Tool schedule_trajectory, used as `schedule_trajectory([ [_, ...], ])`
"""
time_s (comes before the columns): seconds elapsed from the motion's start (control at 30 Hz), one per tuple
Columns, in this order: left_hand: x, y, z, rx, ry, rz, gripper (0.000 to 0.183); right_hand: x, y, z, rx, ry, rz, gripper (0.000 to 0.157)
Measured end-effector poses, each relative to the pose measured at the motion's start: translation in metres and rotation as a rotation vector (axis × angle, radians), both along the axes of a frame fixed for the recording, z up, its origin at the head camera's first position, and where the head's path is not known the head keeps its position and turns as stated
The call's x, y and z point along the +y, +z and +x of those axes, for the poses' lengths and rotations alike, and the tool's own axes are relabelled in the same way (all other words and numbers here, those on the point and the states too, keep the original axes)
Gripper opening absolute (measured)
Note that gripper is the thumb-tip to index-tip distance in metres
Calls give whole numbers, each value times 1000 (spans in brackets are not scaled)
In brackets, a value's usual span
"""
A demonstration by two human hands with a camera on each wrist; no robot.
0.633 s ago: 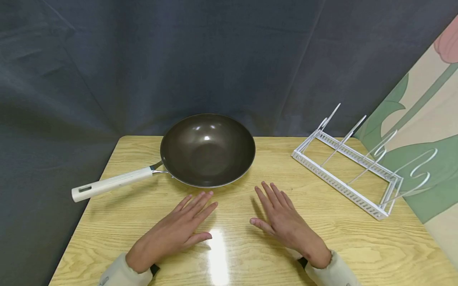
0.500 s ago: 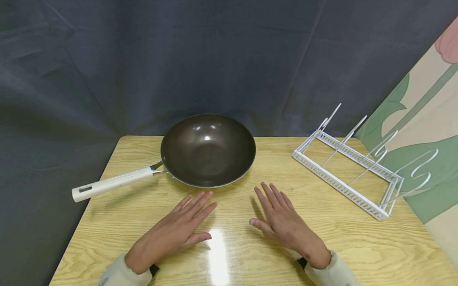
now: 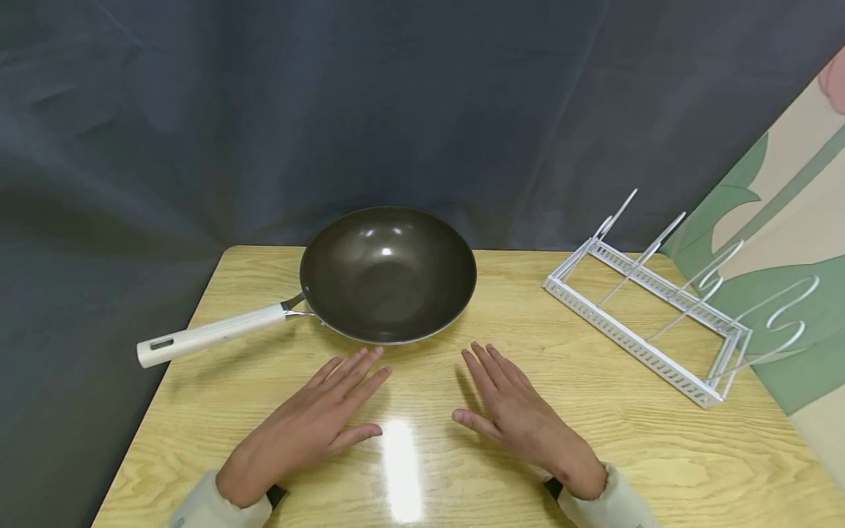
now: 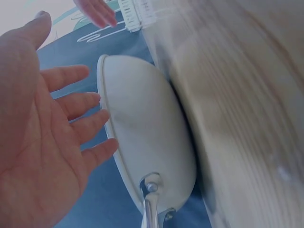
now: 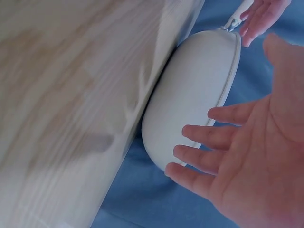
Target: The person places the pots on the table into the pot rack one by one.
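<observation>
A wok (image 3: 389,279) with a dark inside stands upright on the table, its white handle (image 3: 211,335) pointing left past the table's edge. Its pale outer side (image 4: 142,123) shows in the left wrist view. My left hand (image 3: 306,425), palm down with straight fingers, hovers in front of the wok, fingertips close to the near rim. To the right, my right hand (image 3: 518,418) hangs over the table with its fingers spread, holding nothing. The right wrist view shows that palm (image 5: 266,156) beside the wok's pale side (image 5: 190,90).
A white metal rack (image 3: 634,330) with upright wire dividers stands on the right of the wooden table (image 3: 660,462). A dark curtain (image 3: 396,110) hangs behind, and a flower-patterned surface (image 3: 779,293) lies beyond the right edge.
The head view has shifted slightly, so the wok and rack sit a little farther right in it. My left hand has drawn slightly left; both hands stay empty.
</observation>
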State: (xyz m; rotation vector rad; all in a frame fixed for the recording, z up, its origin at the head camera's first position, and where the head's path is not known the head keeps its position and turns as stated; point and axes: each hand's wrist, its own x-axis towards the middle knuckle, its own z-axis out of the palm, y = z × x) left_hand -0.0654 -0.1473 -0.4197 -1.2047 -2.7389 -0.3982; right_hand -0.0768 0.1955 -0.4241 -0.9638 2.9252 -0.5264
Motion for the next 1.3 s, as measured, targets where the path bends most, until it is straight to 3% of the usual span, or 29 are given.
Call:
schedule_trajectory([
  [0.23, -9, 7, -1, 32, 35, 5, 72, -9, 3, -1, -45, 15, -11, 89],
  [0.73, -34, 28, 1, -17, 136, 16, 74, -29, 4, 4, -137, 49, -32, 91],
  [0.9, -51, 37, 2, -28, 223, 19, 75, -40, 6, 5, -183, 97, -24, 91],
  [1.03, -65, 43, 1, 8, 277, 42, 75, -46, 8, 5, -189, 135, -15, 90],
  [1.13, -75, 46, -1, 42, 296, 73, 74, -50, 8, 4, -195, 159, -19, 89],
  [1.3, -93, 53, -9, 24, 340, 108, 75, -56, 9, 5, -210, 185, -31, 89],
])
